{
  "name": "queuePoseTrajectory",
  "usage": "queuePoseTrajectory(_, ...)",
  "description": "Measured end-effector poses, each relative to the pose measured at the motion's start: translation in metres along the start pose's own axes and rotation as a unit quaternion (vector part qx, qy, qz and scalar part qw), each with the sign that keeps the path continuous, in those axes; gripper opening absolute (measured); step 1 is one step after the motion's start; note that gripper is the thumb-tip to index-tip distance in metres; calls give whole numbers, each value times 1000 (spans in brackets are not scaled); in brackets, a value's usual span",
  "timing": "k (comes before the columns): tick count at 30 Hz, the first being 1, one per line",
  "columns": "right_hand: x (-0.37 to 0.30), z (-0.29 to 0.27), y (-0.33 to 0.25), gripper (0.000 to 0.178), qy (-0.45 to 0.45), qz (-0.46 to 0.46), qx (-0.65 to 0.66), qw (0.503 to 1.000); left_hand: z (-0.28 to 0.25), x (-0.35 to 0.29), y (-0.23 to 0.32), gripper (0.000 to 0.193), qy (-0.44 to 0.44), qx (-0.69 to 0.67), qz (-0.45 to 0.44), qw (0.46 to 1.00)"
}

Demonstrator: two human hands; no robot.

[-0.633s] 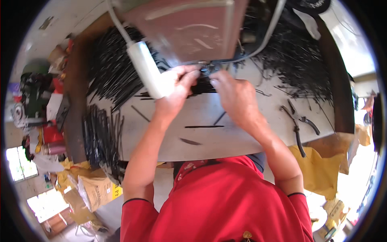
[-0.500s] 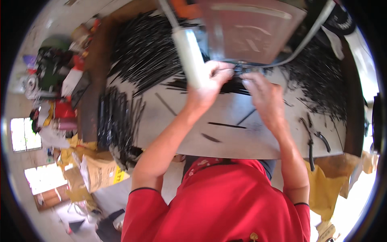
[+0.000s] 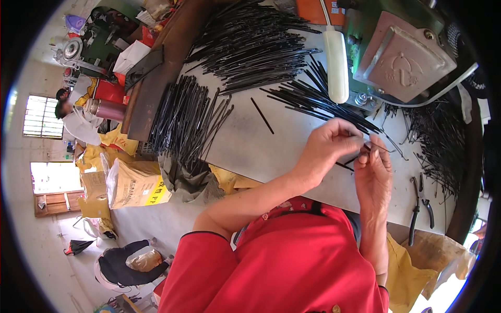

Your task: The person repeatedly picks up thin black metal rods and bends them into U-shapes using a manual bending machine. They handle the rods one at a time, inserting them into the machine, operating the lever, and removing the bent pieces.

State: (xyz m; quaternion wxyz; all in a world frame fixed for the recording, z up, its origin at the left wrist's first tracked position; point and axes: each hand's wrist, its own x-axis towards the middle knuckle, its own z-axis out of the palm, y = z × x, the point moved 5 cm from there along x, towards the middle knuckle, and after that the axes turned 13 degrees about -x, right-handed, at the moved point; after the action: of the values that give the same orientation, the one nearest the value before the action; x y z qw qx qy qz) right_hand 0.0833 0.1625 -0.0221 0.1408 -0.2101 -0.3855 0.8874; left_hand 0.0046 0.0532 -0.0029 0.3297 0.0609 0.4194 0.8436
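Observation:
Low over the metal tabletop (image 3: 245,135), my left hand (image 3: 331,148) and my right hand (image 3: 377,169) meet fingertip to fingertip. Both are closed in a pinch around a thin black rod (image 3: 367,147), mostly hidden by the fingers. Just beyond my left hand fans a small bunch of similar black rods (image 3: 318,101). One loose rod (image 3: 262,116) lies alone to the left. Above the bunch hangs a white tubular handle (image 3: 336,65) on a thin metal stem. A green machine with a reddish-brown cover plate (image 3: 402,60) stands beyond my hands.
Large heaps of black rods (image 3: 250,47) cover the far side, with another stack (image 3: 180,122) at the left edge. Thin black pieces (image 3: 438,146) pile at the right. Pliers (image 3: 419,206) lie near the front right edge. A printed sack (image 3: 138,182) stands left of the table.
Both hands have come back from the machine toward my body, still close together. My view has turned, so the machine now appears farther right.

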Motion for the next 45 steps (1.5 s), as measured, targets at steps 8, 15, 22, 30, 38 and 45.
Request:
queuePoseTrajectory(8, -17, -35, -36, 8, 59, -68, -212, 973, -104, -71, 107, 47, 178, 693, 307, 627)
queuePoseTrajectory(15, -52, 12, -47, 63, 12, -303, -760, 576, -226, -114, 134, 47, 312, 836, 189, 409)
queuePoseTrajectory(22, -38, 6, -38, 10, -24, -320, -725, 610, -235, -103, 169, 43, 322, 832, 196, 407)
queuePoseTrajectory(30, -21, -1, -36, 11, -5, -273, -686, 674, -96, 2, 123, 10, 145, 675, 336, 641)
queuePoseTrajectory(38, -15, -17, -37, 13, 32, -202, -646, 736, -87, 55, 106, 6, 93, 778, 321, 531)
queuePoseTrajectory(45, -8, -21, -50, 18, 56, -59, -589, 804, -93, 46, 105, 19, 64, 731, 437, 520)
